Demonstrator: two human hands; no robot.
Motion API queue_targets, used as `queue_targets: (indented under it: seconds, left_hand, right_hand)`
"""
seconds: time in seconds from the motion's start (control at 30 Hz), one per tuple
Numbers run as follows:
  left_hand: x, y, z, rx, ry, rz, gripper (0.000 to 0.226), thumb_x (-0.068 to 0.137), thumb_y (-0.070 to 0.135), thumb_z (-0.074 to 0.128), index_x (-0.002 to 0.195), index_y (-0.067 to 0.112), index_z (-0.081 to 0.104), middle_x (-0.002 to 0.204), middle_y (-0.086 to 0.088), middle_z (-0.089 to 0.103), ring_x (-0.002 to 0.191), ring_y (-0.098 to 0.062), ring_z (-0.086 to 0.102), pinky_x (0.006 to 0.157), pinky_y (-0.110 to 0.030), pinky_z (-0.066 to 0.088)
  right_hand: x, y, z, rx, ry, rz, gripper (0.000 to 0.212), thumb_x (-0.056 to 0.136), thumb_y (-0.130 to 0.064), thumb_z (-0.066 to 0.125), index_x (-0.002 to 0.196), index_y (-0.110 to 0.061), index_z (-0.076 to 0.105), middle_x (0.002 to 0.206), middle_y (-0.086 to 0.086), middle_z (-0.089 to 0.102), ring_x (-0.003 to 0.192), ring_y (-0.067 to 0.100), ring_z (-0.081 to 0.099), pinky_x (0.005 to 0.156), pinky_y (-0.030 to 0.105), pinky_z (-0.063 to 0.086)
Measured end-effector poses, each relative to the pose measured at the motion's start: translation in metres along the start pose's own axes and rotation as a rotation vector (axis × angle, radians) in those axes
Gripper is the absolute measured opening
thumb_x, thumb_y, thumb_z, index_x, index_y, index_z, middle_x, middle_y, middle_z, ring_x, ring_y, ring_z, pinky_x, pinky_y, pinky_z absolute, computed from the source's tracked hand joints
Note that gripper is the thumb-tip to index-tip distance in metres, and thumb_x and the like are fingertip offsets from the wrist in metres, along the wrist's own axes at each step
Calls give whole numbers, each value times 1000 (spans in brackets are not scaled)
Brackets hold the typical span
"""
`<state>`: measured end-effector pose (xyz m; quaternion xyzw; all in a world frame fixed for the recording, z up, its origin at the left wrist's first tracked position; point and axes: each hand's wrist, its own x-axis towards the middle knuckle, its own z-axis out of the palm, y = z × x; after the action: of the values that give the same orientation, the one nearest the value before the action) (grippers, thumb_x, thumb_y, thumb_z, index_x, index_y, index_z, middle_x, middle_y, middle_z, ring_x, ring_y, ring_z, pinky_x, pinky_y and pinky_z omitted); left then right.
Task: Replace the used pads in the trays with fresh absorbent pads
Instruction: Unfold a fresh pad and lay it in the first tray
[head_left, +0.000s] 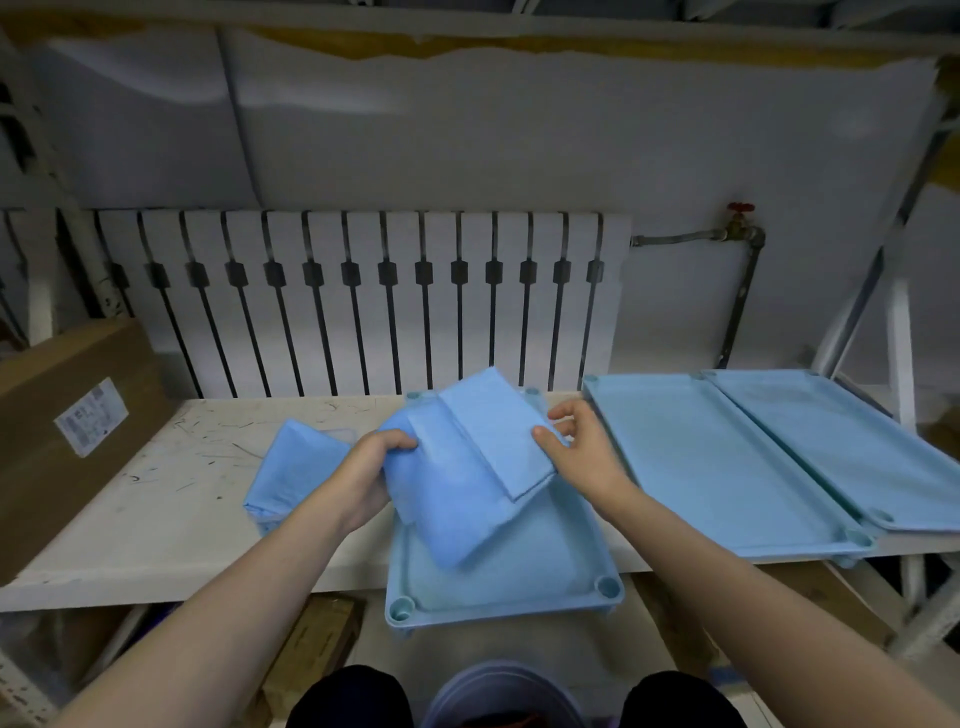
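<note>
A folded blue absorbent pad (467, 467) is held above a light-blue tray (519, 597) that overhangs the table's front edge. My left hand (369, 467) grips the pad's left side. Its right edge is pinched by my right hand (576, 447) between thumb and fingers. The pad is partly unfolded, with one flap lifted. A stack of folded blue pads (291, 473) in a clear wrapper lies on the table to the left. Two more light-blue trays (701, 467) (857, 441), each lined with a blue pad, sit side by side to the right.
A brown cardboard box (67, 431) with a white label stands at the table's left end. A bucket (498, 696) sits on the floor between my knees. Behind the scuffed white table (156, 509) is a radiator (363, 301). Shelf uprights (898, 364) rise at the right.
</note>
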<state>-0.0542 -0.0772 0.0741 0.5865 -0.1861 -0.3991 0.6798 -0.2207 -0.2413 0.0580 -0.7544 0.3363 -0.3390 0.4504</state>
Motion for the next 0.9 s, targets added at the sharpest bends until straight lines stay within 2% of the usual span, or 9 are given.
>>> queue_targets:
  seconds: [0.13, 0.23, 0.3, 0.4, 0.5, 0.6, 0.7, 0.8, 0.9]
  left_hand:
    - [-3, 6, 6, -124, -92, -42, 25, 88, 8, 38, 97, 9, 62, 77, -6, 71, 73, -23, 65, 68, -35, 49]
    - [-3, 5, 9, -99, -92, -73, 31, 88, 11, 35, 98, 6, 63, 81, -10, 72, 74, -27, 66, 71, -37, 50]
    - [-3, 3, 8, -52, -66, -101, 31, 85, 14, 36, 95, 6, 64, 80, -11, 71, 70, -27, 66, 70, -35, 50]
    - [0, 3, 0, -11, 39, -127, 22, 81, 18, 41, 79, 9, 60, 63, -7, 63, 59, -26, 58, 60, -30, 45]
    - [8, 6, -14, -7, 182, -134, 23, 83, 19, 42, 64, 10, 53, 55, -7, 55, 52, -25, 52, 57, -28, 40]
    - [24, -1, -35, 196, 336, -76, 16, 86, 17, 47, 93, 7, 57, 83, -12, 60, 74, -28, 56, 64, -31, 44]
    - [34, -16, -54, 715, 443, -29, 21, 87, 9, 50, 107, 2, 50, 106, -15, 58, 91, -30, 54, 73, -34, 43]
    - [30, -24, -46, 1091, 398, -4, 30, 88, 11, 51, 117, 7, 43, 113, -12, 51, 97, -27, 50, 73, -30, 38]
    - [26, -30, -21, 1191, 193, 85, 62, 82, 19, 65, 137, 13, 36, 134, -11, 42, 122, -28, 48, 92, -32, 43]
  right_hand:
    - [-13, -4, 12, -4, -418, 250, 48, 92, -60, 39, 119, -21, 50, 114, 0, 56, 108, 20, 56, 86, 35, 49]
    - [-25, -7, 18, 37, -621, 323, 51, 86, -60, 52, 124, -27, 45, 121, -4, 54, 111, 18, 56, 85, 31, 48]
    - [-23, -6, 24, 68, -608, 289, 40, 84, -42, 64, 117, -23, 53, 113, -2, 63, 101, 16, 63, 80, 31, 53]
    - [-16, -4, 25, 32, -413, 211, 6, 86, -13, 59, 91, -13, 63, 87, 5, 66, 73, 17, 63, 63, 25, 48]
    - [-5, 7, 15, -8, -218, 225, 8, 84, -4, 54, 85, -10, 60, 83, 9, 63, 67, 19, 58, 59, 26, 44]
    - [0, 20, 5, -11, -99, 284, 21, 85, -4, 54, 104, -13, 51, 95, 10, 61, 76, 23, 60, 61, 28, 48]
    - [-2, 30, 0, -74, -69, 298, 38, 87, -3, 53, 113, -26, 37, 99, 11, 60, 80, 26, 60, 59, 29, 48]
    - [-5, 35, 2, -42, -138, 295, 35, 88, -1, 50, 112, -26, 48, 93, 10, 57, 71, 20, 57, 59, 26, 47]
    - [-8, 26, 8, 76, -243, 293, 28, 88, -7, 56, 112, -22, 58, 101, 10, 60, 81, 19, 61, 69, 27, 52]
